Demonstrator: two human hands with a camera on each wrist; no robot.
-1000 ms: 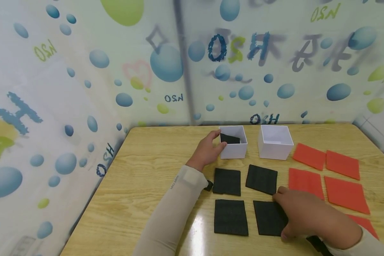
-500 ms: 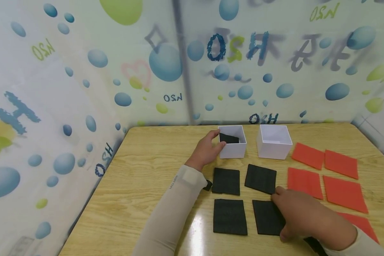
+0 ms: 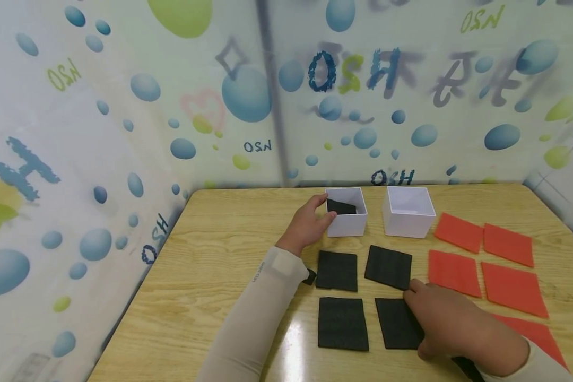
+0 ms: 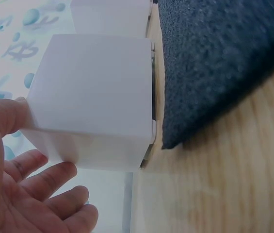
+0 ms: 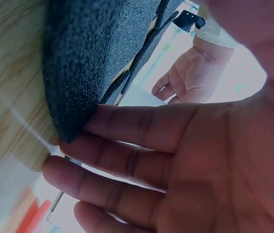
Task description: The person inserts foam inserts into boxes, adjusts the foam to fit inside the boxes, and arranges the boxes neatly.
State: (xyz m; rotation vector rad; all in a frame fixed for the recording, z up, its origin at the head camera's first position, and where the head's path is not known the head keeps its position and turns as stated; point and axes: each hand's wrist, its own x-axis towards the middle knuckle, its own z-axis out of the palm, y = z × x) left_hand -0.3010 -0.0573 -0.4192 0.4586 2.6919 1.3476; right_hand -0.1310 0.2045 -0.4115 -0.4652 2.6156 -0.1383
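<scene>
A: What is the left hand (image 3: pixel 307 225) doing at the white box (image 3: pixel 347 225)?

B: Its thumb is by the box's near left corner and its fingers go to the back, so they are clamped on the box. Maybe that stops it sliding on the desk (image 3: pixel 219 265)

A: And the right hand (image 3: pixel 458 321)?

B: It's nearer to us than the box, off to the right. Its thumb and fingers pinch the edges of a black square (image 3: pixel 395 323), I think because flat things are hard to grab in the middle

A: Where are the others?

B: 3 more black squares (image 3: pixel 337 271) lie in front of the box, and a black piece (image 3: pixel 340 207) is inside it

A: And the red squares (image 3: pixel 508 244)?

B: I see 5, to the box's right, beyond the other white box (image 3: pixel 407 224). Maybe they lie apart so the colours don't mix
</scene>
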